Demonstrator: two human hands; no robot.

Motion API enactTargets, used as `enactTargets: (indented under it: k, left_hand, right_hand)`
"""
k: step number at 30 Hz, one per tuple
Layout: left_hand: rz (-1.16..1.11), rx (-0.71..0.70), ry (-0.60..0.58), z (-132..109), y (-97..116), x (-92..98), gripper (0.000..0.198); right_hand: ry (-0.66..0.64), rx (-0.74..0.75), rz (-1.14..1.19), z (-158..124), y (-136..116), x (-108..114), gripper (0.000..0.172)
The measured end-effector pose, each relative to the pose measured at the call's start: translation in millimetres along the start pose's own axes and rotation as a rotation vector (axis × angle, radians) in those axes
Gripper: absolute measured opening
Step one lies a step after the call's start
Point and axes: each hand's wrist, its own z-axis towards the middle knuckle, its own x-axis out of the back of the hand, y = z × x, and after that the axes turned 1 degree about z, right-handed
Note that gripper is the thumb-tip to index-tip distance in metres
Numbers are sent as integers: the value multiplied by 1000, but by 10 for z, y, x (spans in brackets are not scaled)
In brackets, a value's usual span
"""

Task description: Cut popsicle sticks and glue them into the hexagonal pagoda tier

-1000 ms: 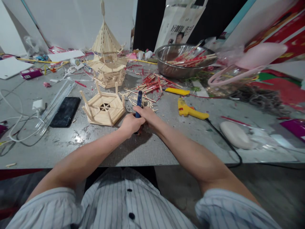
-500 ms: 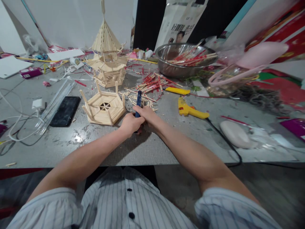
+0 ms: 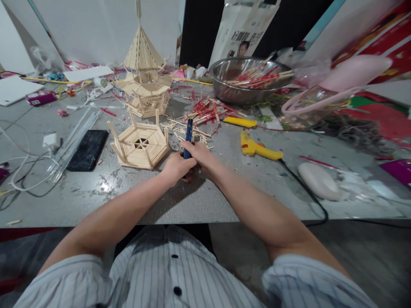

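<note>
Both my hands are closed together around a narrow dark blue tool (image 3: 189, 133) held over the front of the table; its exact kind is hidden by the fingers. My left hand (image 3: 178, 167) wraps its lower part, and my right hand (image 3: 199, 153) grips it from the other side, thumb along the shaft. Just left of them sits a hexagonal stick base (image 3: 141, 147) with short upright posts around its rim. Behind that stands a tiered stick pavilion (image 3: 143, 55) with a pointed roof. Cut stick pieces (image 3: 205, 113), some red, lie beyond my hands.
A yellow glue gun (image 3: 260, 149) with a black cord lies to the right, near a yellow cutter knife (image 3: 240, 122). A metal bowl (image 3: 224, 92) of sticks stands behind. On the left are a phone (image 3: 88, 149) and a white charger (image 3: 51, 140). A white mouse-shaped object (image 3: 317, 182) rests at right.
The blue tool has tilted slightly to the right in my hands, and both hands have shifted very slightly with it. The things on the table stay where they were.
</note>
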Motion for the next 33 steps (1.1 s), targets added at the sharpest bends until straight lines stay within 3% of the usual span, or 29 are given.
enactTargets:
  k: [4, 9, 15, 18, 21, 23, 26, 29, 33]
  left_hand:
    - [-103, -87, -100, -93, 27, 47, 14]
    - [-175, -317, -164, -205, 49, 108, 44]
    - [-66, -568, -86, -170, -39, 87, 54]
    - [172, -640, -9, -206, -52, 102, 61]
    - [462, -592, 24, -318, -26, 142, 57]
    - [574, -619, -1, -399, -24, 176, 44]
    - [688, -763, -23, -469, -90, 240, 32]
    - [785, -920, 2, -461, -223, 322, 27]
    - [920, -1056, 11, -389, -392, 416, 26]
  right_hand:
    - [-35, 38, 88, -46, -17, 41, 37]
    - [-86, 53, 405, -75, -74, 115, 29]
    - [-188, 54, 588, -93, -155, 283, 32]
    - [-177, 74, 566, -72, -187, 400, 34]
    - [7, 172, 342, -4, -180, 533, 37]
    - [147, 251, 15, 49, -157, 612, 42]
    - [299, 284, -526, 102, -114, 668, 62]
    - [322, 195, -852, 127, -77, 640, 77]
    - [255, 91, -1010, 162, -26, 582, 77]
